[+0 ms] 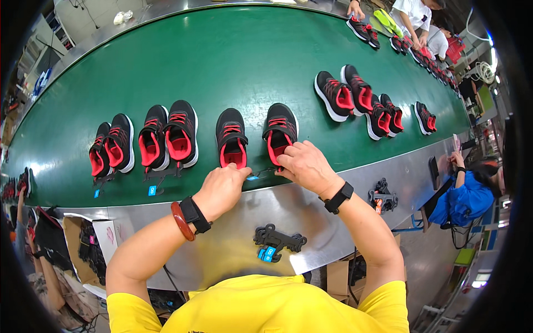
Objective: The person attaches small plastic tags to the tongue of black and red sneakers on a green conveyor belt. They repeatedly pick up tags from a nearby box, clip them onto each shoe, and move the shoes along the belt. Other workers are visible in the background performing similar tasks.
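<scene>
Directly before me on the green belt stand two black sneakers with red laces and linings, a left one (pixel 231 133) and a right one (pixel 280 125), toes pointing away. A thin black plastic shoe hanger with a blue tag (pixel 253 178) spans the gap between their heels. My left hand (pixel 222 186) is closed at the left heel, pinching the hanger's end; its fingertips are partly hidden. At the other heel my right hand (pixel 308 165) is closed on the sneaker's back collar, fingers at the opening and thumb behind.
Leftward sit two sneaker pairs with hangers (pixel 157 172). More sneakers (pixel 338 97) stand to the right. Spare black hangers (pixel 277 240) lie on the metal ledge (pixel 222 244), another stack (pixel 383 197) farther right. A carton (pixel 78 250) stands lower left. Co-workers line the belt, one in blue (pixel 466 194).
</scene>
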The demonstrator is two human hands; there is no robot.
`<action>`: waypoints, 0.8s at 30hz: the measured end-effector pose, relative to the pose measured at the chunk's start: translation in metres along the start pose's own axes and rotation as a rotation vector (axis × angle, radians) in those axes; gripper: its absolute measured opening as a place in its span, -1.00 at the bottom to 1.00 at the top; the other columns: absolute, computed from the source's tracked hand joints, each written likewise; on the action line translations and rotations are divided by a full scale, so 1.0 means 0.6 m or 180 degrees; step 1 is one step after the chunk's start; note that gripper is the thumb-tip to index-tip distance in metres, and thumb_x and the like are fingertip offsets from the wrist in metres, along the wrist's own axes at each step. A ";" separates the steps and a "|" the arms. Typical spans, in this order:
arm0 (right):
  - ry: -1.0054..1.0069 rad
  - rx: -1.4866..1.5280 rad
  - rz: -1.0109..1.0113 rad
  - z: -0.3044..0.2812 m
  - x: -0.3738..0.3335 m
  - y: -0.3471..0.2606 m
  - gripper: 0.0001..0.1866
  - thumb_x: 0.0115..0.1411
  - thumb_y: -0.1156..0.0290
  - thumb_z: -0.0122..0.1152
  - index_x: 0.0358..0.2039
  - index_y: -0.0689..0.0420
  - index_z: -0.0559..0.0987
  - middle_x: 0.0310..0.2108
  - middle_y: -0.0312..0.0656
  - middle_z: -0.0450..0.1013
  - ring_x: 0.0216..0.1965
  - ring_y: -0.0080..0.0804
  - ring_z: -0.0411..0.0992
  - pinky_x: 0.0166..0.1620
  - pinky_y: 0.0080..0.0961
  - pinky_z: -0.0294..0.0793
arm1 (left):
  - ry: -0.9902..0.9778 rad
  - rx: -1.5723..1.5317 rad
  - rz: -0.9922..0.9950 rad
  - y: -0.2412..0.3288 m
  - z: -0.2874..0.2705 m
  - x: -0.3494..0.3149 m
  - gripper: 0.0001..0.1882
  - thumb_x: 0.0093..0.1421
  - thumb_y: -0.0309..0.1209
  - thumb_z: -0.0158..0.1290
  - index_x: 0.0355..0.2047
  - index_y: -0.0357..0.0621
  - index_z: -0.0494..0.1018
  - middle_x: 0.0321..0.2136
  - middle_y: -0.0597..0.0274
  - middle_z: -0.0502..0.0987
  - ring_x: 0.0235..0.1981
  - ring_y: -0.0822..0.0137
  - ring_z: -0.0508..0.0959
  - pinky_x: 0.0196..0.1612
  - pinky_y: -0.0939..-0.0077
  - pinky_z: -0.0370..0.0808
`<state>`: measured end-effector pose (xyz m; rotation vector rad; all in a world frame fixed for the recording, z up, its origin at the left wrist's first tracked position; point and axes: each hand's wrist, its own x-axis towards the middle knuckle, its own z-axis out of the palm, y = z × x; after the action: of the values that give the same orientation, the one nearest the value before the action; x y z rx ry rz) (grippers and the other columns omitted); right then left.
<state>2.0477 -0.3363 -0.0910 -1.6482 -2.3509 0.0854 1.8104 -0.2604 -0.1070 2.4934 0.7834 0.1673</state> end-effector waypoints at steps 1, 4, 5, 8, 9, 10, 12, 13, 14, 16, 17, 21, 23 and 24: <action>0.0010 -0.0027 0.0017 0.000 0.002 -0.002 -0.77 -0.04 0.27 0.38 -0.39 0.01 0.54 -0.47 -0.30 0.38 -0.33 -0.30 0.38 -0.23 -0.35 0.33 | 0.0019 0.0011 0.0002 -0.003 0.001 -0.002 -0.69 0.11 -0.57 -0.01 -0.13 -0.15 0.54 -0.42 -0.07 0.54 -0.41 -0.09 0.56 -0.30 0.07 0.51; 0.0018 -0.0097 0.0012 0.000 0.006 -0.004 -0.77 -0.05 0.27 0.38 -0.40 0.01 0.54 -0.48 -0.30 0.38 -0.34 -0.31 0.38 -0.23 -0.35 0.33 | 0.0029 0.0068 -0.0017 -0.002 0.000 -0.004 -0.70 0.11 -0.57 0.00 -0.13 -0.15 0.54 -0.41 -0.07 0.54 -0.41 -0.09 0.56 -0.30 0.07 0.51; 0.0020 -0.0139 -0.0016 0.000 0.007 -0.006 -0.78 -0.05 0.27 0.38 -0.41 0.01 0.54 -0.49 -0.30 0.38 -0.34 -0.32 0.38 -0.23 -0.36 0.33 | 0.0042 0.0075 -0.0017 -0.002 0.000 -0.004 -0.70 0.11 -0.56 0.00 -0.13 -0.15 0.54 -0.42 -0.07 0.54 -0.41 -0.09 0.56 -0.30 0.07 0.51; -0.0012 -0.0196 -0.0059 0.000 0.012 -0.012 -0.80 -0.06 0.30 0.38 -0.45 0.02 0.53 -0.49 -0.29 0.38 -0.34 -0.32 0.38 -0.22 -0.36 0.33 | 0.0043 0.0095 -0.0066 0.002 -0.001 -0.004 -0.70 0.11 -0.56 0.00 -0.13 -0.15 0.54 -0.42 -0.07 0.54 -0.41 -0.09 0.56 -0.29 0.07 0.51; -0.0027 -0.0199 -0.0063 0.002 0.014 -0.014 -0.81 -0.07 0.31 0.37 -0.46 0.03 0.53 -0.50 -0.28 0.37 -0.34 -0.31 0.38 -0.22 -0.36 0.33 | 0.0017 0.0098 -0.0113 0.004 -0.002 -0.003 -0.70 0.11 -0.56 0.00 -0.13 -0.15 0.54 -0.41 -0.07 0.54 -0.40 -0.09 0.56 -0.28 0.07 0.51; -0.0116 -0.0398 -0.0074 0.006 0.015 -0.018 -0.82 -0.07 0.32 0.37 -0.47 0.03 0.53 -0.50 -0.28 0.38 -0.33 -0.31 0.39 -0.22 -0.35 0.34 | -0.0009 0.0101 -0.0160 0.005 -0.003 -0.003 -0.70 0.11 -0.57 0.00 -0.13 -0.15 0.54 -0.41 -0.06 0.54 -0.38 -0.09 0.56 -0.28 0.07 0.51; -0.0290 -0.0782 -0.0105 0.017 0.020 -0.027 -0.84 -0.07 0.35 0.36 -0.48 0.03 0.53 -0.50 -0.27 0.38 -0.33 -0.31 0.39 -0.21 -0.35 0.34 | 0.0036 -0.0224 -0.0110 0.004 -0.001 -0.003 -0.71 0.11 -0.58 0.01 -0.14 -0.17 0.53 -0.38 -0.04 0.52 -0.35 -0.10 0.55 -0.26 0.09 0.50; -0.0291 -0.0726 -0.0062 0.020 0.023 -0.028 -0.83 -0.08 0.36 0.36 -0.47 0.03 0.53 -0.50 -0.26 0.38 -0.33 -0.30 0.39 -0.21 -0.34 0.33 | 0.0058 -0.0386 -0.0086 0.004 0.000 -0.003 -0.72 0.11 -0.59 0.01 -0.15 -0.18 0.53 -0.36 -0.03 0.52 -0.33 -0.10 0.55 -0.26 0.10 0.49; -0.0293 -0.0687 -0.0007 0.020 0.025 -0.026 -0.83 -0.08 0.38 0.35 -0.45 0.03 0.53 -0.49 -0.26 0.39 -0.33 -0.29 0.39 -0.22 -0.33 0.33 | 0.0237 -0.0484 0.0009 0.007 -0.002 -0.004 -0.74 0.13 -0.57 0.01 -0.15 -0.17 0.53 -0.34 -0.04 0.52 -0.33 -0.11 0.55 -0.26 0.09 0.50; -0.0110 -0.0352 0.0215 0.017 0.030 -0.019 -0.79 -0.08 0.42 0.35 -0.38 0.06 0.54 -0.42 -0.23 0.42 -0.29 -0.24 0.41 -0.19 -0.31 0.35 | 0.0588 -0.0679 0.0201 0.014 -0.014 -0.013 -0.77 0.18 -0.52 -0.01 -0.16 -0.14 0.53 -0.29 -0.05 0.51 -0.33 -0.14 0.55 -0.27 0.07 0.51; 0.0083 -0.0060 0.0389 0.012 0.033 -0.016 -0.75 -0.07 0.44 0.35 -0.32 0.08 0.54 -0.36 -0.21 0.44 -0.25 -0.21 0.42 -0.17 -0.29 0.37 | 0.0684 -0.0709 0.0104 0.012 -0.020 -0.014 -0.72 0.09 -0.61 0.06 -0.15 -0.22 0.51 -0.17 -0.05 0.50 -0.20 -0.12 0.54 -0.16 0.17 0.50; 0.0457 0.1145 0.0758 0.036 0.036 -0.016 -0.55 -0.03 0.47 0.35 -0.07 0.13 0.47 -0.11 -0.13 0.44 -0.10 -0.05 0.44 -0.06 -0.17 0.44 | 0.0343 -0.0384 -0.0047 -0.002 -0.021 -0.006 -0.55 0.07 -0.64 0.03 0.02 -0.11 0.45 0.09 -0.20 0.36 -0.21 -0.16 0.55 -0.13 0.14 0.52; 0.0249 0.1392 0.0690 0.036 0.024 -0.016 -0.43 0.00 0.53 0.32 0.07 0.15 0.39 0.02 -0.05 0.38 0.02 0.01 0.40 0.02 -0.18 0.47 | 0.0134 -0.0037 -0.0111 -0.009 -0.022 -0.014 -0.45 0.04 -0.65 0.00 0.10 -0.05 0.41 0.18 -0.26 0.27 -0.23 -0.15 0.56 -0.13 0.12 0.53; 0.0205 0.1355 0.0692 0.028 0.012 -0.021 -0.42 0.01 0.54 0.31 0.08 0.15 0.39 0.03 -0.04 0.38 0.03 0.00 0.40 0.02 -0.19 0.47 | 0.0029 0.0124 -0.0112 -0.011 -0.026 -0.020 -0.38 0.01 -0.67 -0.01 0.14 -0.02 0.38 0.22 -0.29 0.22 -0.23 -0.14 0.56 -0.13 0.12 0.53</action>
<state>2.0294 -0.3321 -0.1029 -1.6470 -1.9265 0.5273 1.7932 -0.2556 -0.0963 2.5152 0.8414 0.1523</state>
